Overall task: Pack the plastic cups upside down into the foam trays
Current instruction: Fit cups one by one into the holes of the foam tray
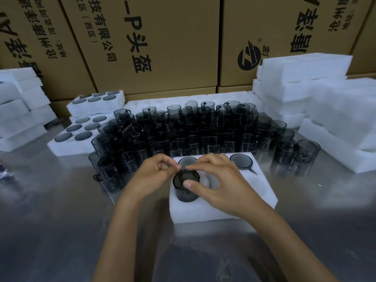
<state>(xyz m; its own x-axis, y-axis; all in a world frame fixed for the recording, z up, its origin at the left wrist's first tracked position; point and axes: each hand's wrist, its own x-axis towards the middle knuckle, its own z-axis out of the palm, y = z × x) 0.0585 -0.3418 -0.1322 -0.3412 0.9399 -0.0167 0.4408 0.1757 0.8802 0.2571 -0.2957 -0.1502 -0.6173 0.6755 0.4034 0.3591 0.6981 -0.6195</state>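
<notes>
Clearly far from finished. Behind everything, stacked cardboard boxes [158, 43] and, on the right, piles of foam trays [301, 78] with no cups visible in them. Across the middle of the steel table [50, 210], a dense crowd of loose smoky plastic cups [183, 129] waiting, by the look of it the bulk of the job. On the left, two filled trays [95, 100], round cup bottoms showing in every visible pocket. Nearest, the tray being packed [223, 202]: two back pockets taken by upturned cups, other pockets seemingly bare, though partly hidden by the hands. In its near-left pocket, one cup [186, 188], bottom up, only partly sunk, wall standing proud of the foam. Right hand [219, 180] curled over it, thumb on the base, fingertips at the far rim. Left hand [156, 171] pinching at the cup's far rim, perhaps the handle, too small to tell.
</notes>
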